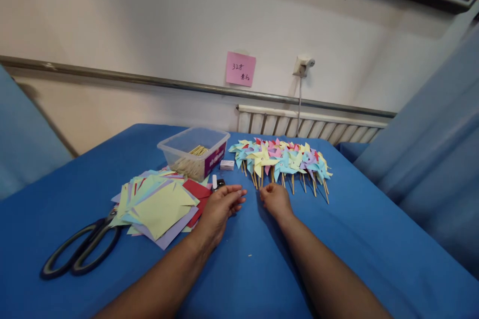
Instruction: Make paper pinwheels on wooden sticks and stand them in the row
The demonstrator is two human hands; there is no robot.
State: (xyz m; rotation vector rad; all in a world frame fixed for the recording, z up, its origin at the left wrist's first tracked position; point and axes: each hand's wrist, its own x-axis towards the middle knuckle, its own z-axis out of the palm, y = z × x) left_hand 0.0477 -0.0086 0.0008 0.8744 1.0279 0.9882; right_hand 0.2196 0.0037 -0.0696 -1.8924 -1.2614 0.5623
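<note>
My right hand (276, 200) is closed, thumb and fingers pinched at the lower end of the stick of a pale yellow paper pinwheel (262, 158). That pinwheel lies at the front of a pile of pinwheels (309, 160) in blue, yellow, pink, purple and red. Level with it on the left, my left hand (221, 205) holds nothing, its fingers loosely bent and apart from the thumb. Right beside the left hand are a stack of cut paper squares (160, 209), a red sheet (197, 194) and a small dark object with a white part (220, 183), partly hidden.
A clear plastic box (175, 145) with thin sticks (198, 150) stands behind the paper. Near it is a small white-and-purple box (227, 165). Large scissors (80, 254) lie at left, blades under the paper. A blue cloth (337, 259) covers the table; a radiator (318, 127) is behind.
</note>
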